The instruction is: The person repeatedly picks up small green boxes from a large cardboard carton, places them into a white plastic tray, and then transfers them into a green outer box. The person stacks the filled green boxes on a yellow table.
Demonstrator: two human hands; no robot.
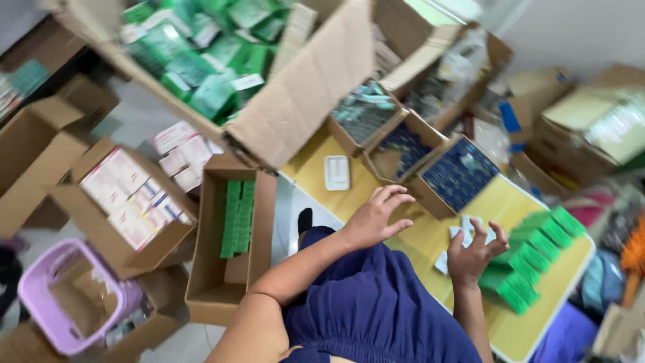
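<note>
My left hand (375, 216) hovers over the yellow table (531, 329) with its fingers spread and nothing in it, close to a cardboard box of dark blue packs (459, 173). My right hand (473, 251) is also open, fingers curled above a few small white packets (463, 232) lying on the table. Rows of small green boxes (532, 261) lie just right of that hand. A white rectangular tray (336, 172) lies on the table's far left part.
Around the table stand several open cardboard boxes: one with green boxes (238, 216), one with white and pink boxes (132, 197), a big tilted one with green packs (201, 54). A pink basket (35, 288) sits at lower left. More cartons crowd the right side.
</note>
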